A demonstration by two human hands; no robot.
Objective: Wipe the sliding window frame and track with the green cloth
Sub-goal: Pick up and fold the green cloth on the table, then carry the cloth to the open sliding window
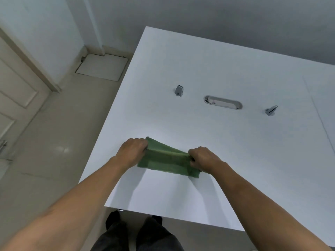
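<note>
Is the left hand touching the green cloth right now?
Touching. The head view shows the left hand gripping the left end of the green cloth, its fingers curled over the edge.

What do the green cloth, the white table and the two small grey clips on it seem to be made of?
Green cloth: soft woven or terry-like fabric; it folds and creases between both hands. White table: smooth matt laminate or painted board, evenly flat. Grey clips: probably metal, possibly plastic; too small to tell.
</note>
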